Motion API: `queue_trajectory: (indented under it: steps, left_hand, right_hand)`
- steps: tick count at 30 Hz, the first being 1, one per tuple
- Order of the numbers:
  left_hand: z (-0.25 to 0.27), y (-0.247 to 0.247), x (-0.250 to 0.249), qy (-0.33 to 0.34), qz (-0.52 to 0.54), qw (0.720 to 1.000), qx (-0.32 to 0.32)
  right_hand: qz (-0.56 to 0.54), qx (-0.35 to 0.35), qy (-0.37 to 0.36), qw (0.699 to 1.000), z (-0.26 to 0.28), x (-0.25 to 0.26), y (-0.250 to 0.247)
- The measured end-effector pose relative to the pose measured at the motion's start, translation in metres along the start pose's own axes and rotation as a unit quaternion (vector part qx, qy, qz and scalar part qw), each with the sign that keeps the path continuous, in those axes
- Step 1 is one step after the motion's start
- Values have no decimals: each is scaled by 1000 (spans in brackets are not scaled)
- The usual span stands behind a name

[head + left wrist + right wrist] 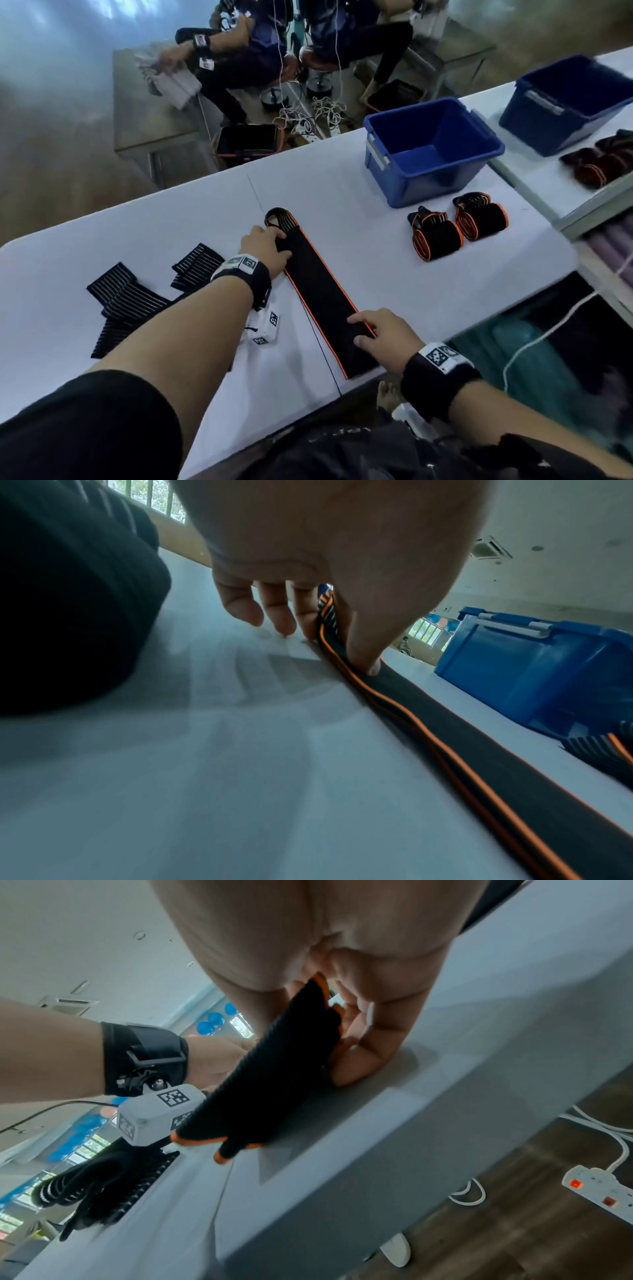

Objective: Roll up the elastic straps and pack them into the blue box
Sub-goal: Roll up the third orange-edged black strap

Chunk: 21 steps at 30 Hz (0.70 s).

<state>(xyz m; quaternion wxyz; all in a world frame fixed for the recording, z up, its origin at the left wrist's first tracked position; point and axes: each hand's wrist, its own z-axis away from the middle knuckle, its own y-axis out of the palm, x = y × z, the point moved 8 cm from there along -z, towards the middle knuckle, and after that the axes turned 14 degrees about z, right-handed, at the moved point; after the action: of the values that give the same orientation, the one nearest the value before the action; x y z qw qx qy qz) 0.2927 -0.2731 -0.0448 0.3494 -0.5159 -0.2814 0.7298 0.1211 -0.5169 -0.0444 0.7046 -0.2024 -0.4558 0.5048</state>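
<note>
A long black elastic strap [318,284] with orange edges lies stretched diagonally on the white table [359,192]. My left hand [284,245] holds its far end near the looped tip, thumb pressing on top [368,664] and fingers curled at its edge. My right hand [356,330] pinches the near end at the table's front edge, and that end [270,1074] is lifted off the table. The blue box [479,137] stands at the far right with nothing visible in it. Two rolled orange-edged straps [436,238] [481,216] lie in front of it.
A pile of black white-striped straps [137,301] lies left of my left arm. A second blue box [548,113] and more rolled straps [603,164] sit on the adjoining table at right. People sit behind the table. A power strip [603,1191] lies on the floor.
</note>
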Motion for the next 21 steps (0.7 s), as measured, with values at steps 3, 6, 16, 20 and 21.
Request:
queue_trajectory:
  steps: [3,6,16,20,21]
  left_hand:
    - [-2,-4,0,0,-31,999,-6]
    - [1,-5,-2,4,-54,999,-6]
    - [83,-5,-12,62,1,998,13]
    - [157,37,-16,107,29,989,102]
    - [174,48,-19,117,33,986,112]
  right_hand:
    - [5,3,0,1000,0,0,5]
    - [12,15,-8,1000,-4,3,6]
    - [-11,28,-59,998,-6,-4,-17]
    - [-45,55,-48,996,-9,-16,-10]
    - [-58,62,-49,995,-8,-16,-9]
